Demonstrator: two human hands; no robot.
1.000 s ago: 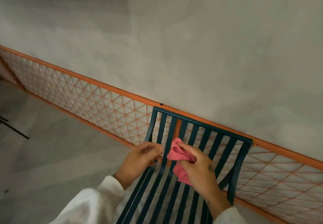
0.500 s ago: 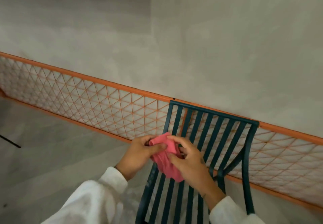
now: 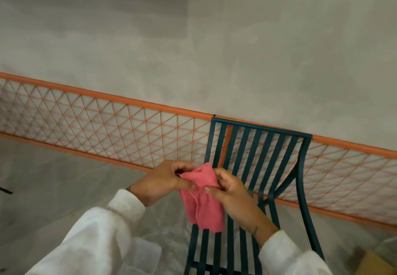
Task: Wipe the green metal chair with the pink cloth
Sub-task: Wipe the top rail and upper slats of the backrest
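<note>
A dark green metal chair (image 3: 266,158) with vertical slats stands in front of me, its back against an orange lattice fence. I hold a pink cloth (image 3: 202,197) in the air over the chair's left slats. My left hand (image 3: 163,182) pinches the cloth's upper left edge. My right hand (image 3: 232,191) pinches its upper right edge with thumb and fingers. The cloth hangs loose below both hands and covers part of the left slats. Both sleeves are white.
The orange lattice fence (image 3: 107,128) runs along a grey concrete wall behind the chair. Grey floor lies to the left. A brown cardboard corner (image 3: 373,264) shows at the bottom right. A thin dark rod (image 3: 5,190) pokes in at the left edge.
My left hand came off the chair slat and took hold of the cloth. Both hands have since spread the bunched cloth so it hangs longer. The view shifted left.
</note>
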